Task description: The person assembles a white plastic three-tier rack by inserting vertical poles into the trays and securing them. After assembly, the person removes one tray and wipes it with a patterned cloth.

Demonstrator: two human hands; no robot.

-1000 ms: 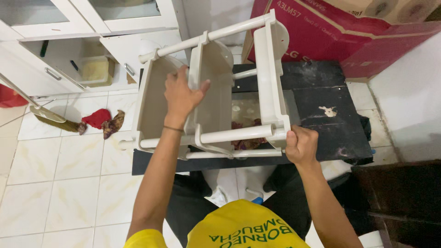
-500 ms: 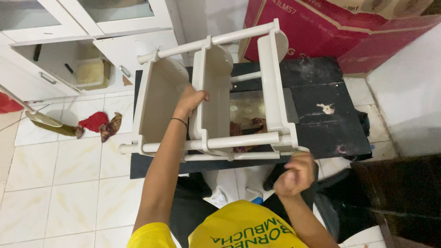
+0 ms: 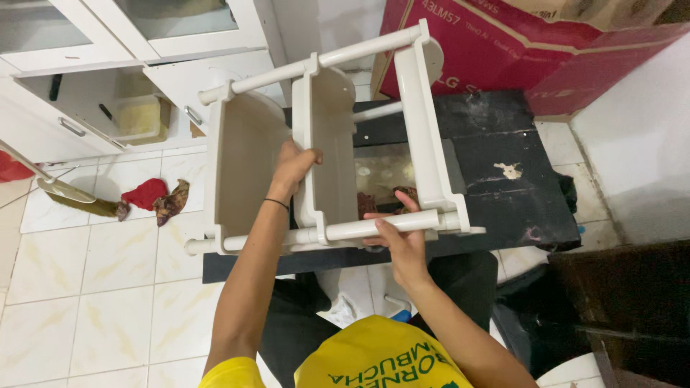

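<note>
**Plastic rack on its side, both my hands on it**

My left hand (image 3: pixel 293 167) has its grip closed over the edge of the middle shelf (image 3: pixel 327 154) of the cream plastic rack (image 3: pixel 248 158), fingers curled over the top, thumb on the near side. The rack lies tipped on its side on the black tabletop (image 3: pixel 517 179), its three shelves standing upright and its round poles running across. My right hand (image 3: pixel 397 233) sits under the near pole (image 3: pixel 381 225), grip loosely half-open, fingers reaching up behind the pole and touching it rather than clamped round it.

Half a second ago my right hand was off the rack, lower and further right; a second ago it held the rack's right corner. My left hand has kept to the middle shelf throughout.

At far left, a broom head (image 3: pixel 65 190) and red and brown rags (image 3: pixel 154 196) lie on the pale tiled floor (image 3: pixel 93 287), below white cabinets (image 3: pixel 108 93) with one door open. Behind the tabletop leans a red cardboard box (image 3: pixel 517 50).
</note>
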